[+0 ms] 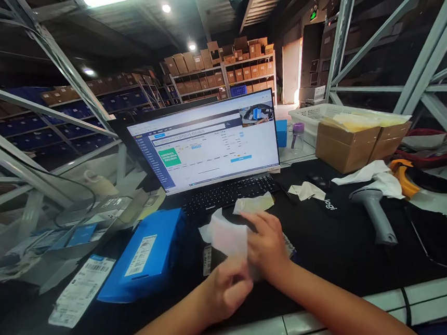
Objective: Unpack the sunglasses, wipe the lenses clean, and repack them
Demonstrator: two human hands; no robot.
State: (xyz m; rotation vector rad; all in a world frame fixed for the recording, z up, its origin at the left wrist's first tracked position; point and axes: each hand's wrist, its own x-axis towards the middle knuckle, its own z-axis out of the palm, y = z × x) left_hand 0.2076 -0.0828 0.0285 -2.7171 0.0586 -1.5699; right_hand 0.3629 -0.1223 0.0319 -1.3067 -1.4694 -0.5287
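Note:
A thin white sheet (225,234), perhaps paper or backing film, is bent and raised just in front of the keyboard. My right hand (269,244) grips its right edge with the index finger stretched forward. Below it, my left hand (228,288) is curled closed at the sheet's lower corner, slightly blurred. Under the sheet lies a dark item with a barcode label (207,261), mostly hidden. Beyond my right fingers is a crumpled white scrap (254,203). To the left rests a blue package (143,259) with a white label, beside a printed label sheet (81,290).
A monitor (205,145) stands behind a black keyboard (229,193). A grey barcode scanner (376,214) and a mouse (319,181) lie at right. Behind them are cardboard boxes (342,146) and a white basket (310,115). Metal rack bars frame both sides.

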